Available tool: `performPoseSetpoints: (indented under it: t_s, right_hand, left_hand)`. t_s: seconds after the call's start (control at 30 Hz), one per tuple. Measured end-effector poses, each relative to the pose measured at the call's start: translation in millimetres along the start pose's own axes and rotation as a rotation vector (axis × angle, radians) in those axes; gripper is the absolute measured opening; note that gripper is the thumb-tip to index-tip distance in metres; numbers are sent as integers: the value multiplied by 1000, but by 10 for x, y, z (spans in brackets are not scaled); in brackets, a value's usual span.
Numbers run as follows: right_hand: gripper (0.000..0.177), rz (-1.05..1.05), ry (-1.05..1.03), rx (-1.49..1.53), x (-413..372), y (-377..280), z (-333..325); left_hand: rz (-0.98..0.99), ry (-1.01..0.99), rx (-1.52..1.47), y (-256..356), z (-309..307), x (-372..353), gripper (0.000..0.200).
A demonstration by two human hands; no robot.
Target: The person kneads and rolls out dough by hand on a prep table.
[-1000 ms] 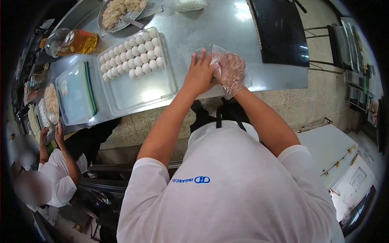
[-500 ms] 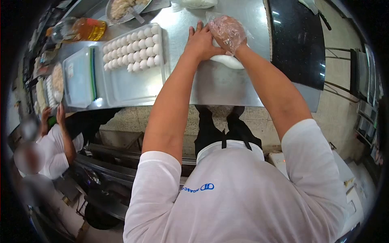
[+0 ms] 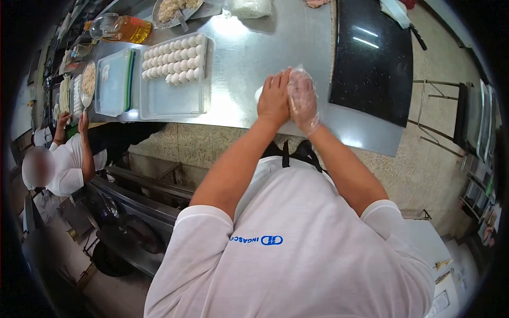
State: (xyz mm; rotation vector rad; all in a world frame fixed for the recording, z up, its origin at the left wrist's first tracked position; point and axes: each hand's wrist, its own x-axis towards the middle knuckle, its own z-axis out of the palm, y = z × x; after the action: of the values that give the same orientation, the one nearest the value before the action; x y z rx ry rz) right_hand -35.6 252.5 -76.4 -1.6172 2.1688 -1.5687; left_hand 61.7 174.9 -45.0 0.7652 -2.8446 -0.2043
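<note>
My left hand (image 3: 274,100) lies flat with its fingers stretched forward over a piece of smooth white dough (image 3: 258,95). Only the dough's left end shows; the rest is hidden under my hands. Close against the left hand is my right hand (image 3: 303,98), in a clear plastic glove, also laid flat with fingers extended. Both press down near the front edge of the metal table (image 3: 238,79). To the left, a clear plastic tray (image 3: 168,100) holds rows of small white dough balls (image 3: 183,55) in its back part.
A black slab (image 3: 371,58) covers the table's right end, with a knife (image 3: 418,37) at its far corner. Stacked plastic lids (image 3: 110,87), an oil bottle (image 3: 122,29), a bowl of filling (image 3: 172,11) and a white bag (image 3: 250,7) stand left and back. Another person (image 3: 69,164) works at far left.
My hands have drawn back toward the table's front edge, and the dough is now mostly covered. The view has shifted. The other person's hands remain near the long dish.
</note>
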Motion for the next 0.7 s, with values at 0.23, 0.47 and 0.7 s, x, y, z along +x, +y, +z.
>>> performPoseSetpoints:
  t_s: [0.23, 0.47, 0.7]
  right_hand:
    - [39, 137, -105, -4, 510, 270, 283]
    - [29, 148, -62, -158, 1401, 599, 603]
    - [36, -29, -313, -826, 1681, 927, 661]
  left_hand:
    - [-121, -112, -147, -378, 237, 452, 57]
    - [-40, -90, -157, -906, 334, 1314, 65]
    - [-95, 49, -89, -955, 403, 1500, 76]
